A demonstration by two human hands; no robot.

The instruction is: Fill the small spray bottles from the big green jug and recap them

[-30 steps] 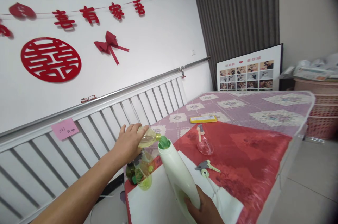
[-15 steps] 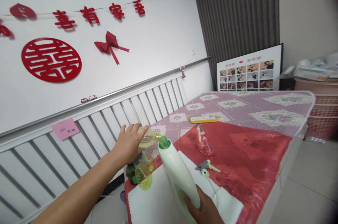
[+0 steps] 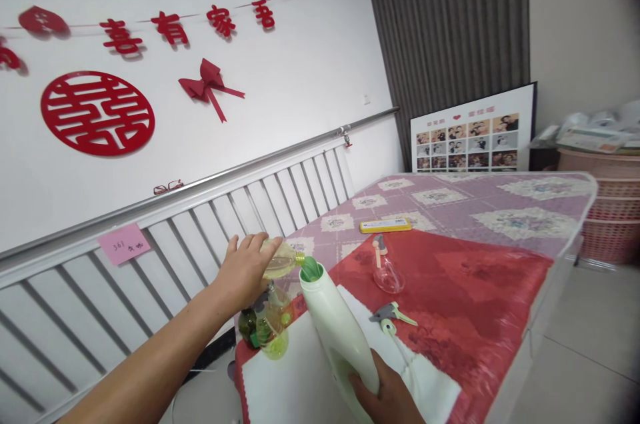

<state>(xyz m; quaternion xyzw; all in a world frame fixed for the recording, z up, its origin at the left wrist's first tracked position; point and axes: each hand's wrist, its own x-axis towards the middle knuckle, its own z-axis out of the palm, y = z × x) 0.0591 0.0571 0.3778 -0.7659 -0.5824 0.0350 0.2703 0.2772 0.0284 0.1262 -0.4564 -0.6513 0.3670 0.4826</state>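
Observation:
My left hand (image 3: 246, 272) is wrapped round a small clear bottle (image 3: 281, 263) of pale yellow liquid, tipped sideways. Its neck meets the open mouth of a pale green bottle (image 3: 336, 331), and a green stream or inner surface shows there; I cannot tell which. My right hand (image 3: 385, 389) grips that tilted pale green bottle by its lower part. Below my left hand stand a clear spray bottle (image 3: 273, 337) holding yellow-green liquid and a dark green bottle (image 3: 247, 329), partly hidden. A grey and pale green trigger spray head (image 3: 393, 315) with a tube lies at the right.
A white cloth (image 3: 280, 384) lies over a red cloth (image 3: 485, 291) on the table with a purple patterned cover (image 3: 470, 194). A clear pink-tinted spray bottle (image 3: 387, 276) and a yellow box (image 3: 385, 226) lie farther back. White railing (image 3: 240, 221) borders the left side.

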